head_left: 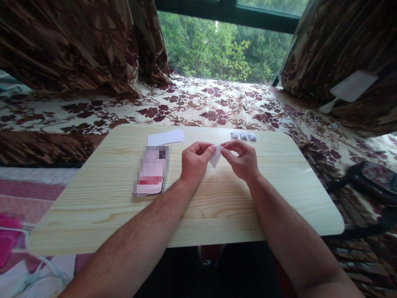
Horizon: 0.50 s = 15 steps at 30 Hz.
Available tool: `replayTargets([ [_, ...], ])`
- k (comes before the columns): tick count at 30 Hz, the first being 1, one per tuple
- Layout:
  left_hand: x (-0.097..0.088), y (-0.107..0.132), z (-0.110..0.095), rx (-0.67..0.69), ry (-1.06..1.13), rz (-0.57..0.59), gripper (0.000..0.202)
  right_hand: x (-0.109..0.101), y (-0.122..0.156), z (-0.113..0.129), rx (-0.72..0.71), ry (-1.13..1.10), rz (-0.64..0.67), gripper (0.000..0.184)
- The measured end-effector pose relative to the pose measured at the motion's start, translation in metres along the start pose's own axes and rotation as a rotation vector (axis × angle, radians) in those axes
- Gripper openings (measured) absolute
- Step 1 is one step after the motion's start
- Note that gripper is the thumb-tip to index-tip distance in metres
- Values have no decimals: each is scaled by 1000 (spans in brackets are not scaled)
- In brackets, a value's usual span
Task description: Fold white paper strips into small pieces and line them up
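Observation:
Between my two hands, above the middle of the table, is a small folded piece of white paper (215,158) with a point facing down. My left hand (196,159) pinches its left edge between thumb and fingers. The upper right corner is pinched by my right hand (242,157). Just beyond my right hand, three small folded white paper pieces (244,136) stand in a row. A stack of white paper strips (165,137) lies to the far left of my left hand.
A phone-like object (151,171), partly blurred out, lies on the wooden table (217,223) left of my left hand. Floral cloth (214,99) covers the ledge behind. A white paddle-shaped object (353,87) is at right, a white cable (46,265) at lower left.

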<state>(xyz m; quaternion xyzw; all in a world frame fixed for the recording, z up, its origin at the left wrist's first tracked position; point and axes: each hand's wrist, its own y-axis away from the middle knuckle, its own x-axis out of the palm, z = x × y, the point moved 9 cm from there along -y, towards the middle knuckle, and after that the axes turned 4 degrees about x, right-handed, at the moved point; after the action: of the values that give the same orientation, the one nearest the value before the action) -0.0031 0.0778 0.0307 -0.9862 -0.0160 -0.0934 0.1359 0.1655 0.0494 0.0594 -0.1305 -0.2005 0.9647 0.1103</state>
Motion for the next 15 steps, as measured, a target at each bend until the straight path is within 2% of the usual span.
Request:
replayTargets([
  [6,9,1,14,-90,81,91,26,1,-1,-12,92,-85,2,12],
  [15,9,3,17,-115,59,81,31,6,-1,-21,129,-195,12,17],
])
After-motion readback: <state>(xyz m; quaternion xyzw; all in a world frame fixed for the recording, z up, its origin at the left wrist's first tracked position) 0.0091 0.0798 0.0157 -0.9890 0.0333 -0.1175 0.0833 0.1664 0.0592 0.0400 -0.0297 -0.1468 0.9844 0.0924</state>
